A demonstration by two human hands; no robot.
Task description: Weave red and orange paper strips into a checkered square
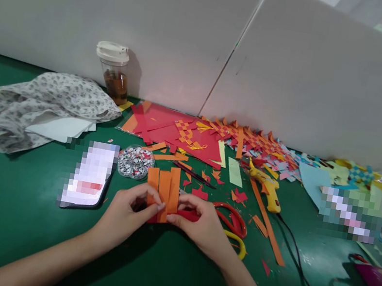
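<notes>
Several orange paper strips (164,185) stand side by side between my hands, with red paper showing at their lower edge. My left hand (137,207) pinches them from the left, thumb and fingertips together near the middle strip. From the right, my right hand (199,221) grips the lower right edge of the same strips between thumb and fingers. Red-handled scissors (232,219) lie just beyond my right hand, partly hidden by it. A yellow handle loop (237,246) shows beside them. Behind the strips is a round clear container of googly eyes (136,161).
A phone (91,174) lies at left, near a patterned cloth (43,97) and a lidded cup (116,73). Woven paper fish (190,133) and red sheets (157,125) line the wall. A yellow glue gun (266,186) trails its cord at right; paper scraps (239,196) are scattered around.
</notes>
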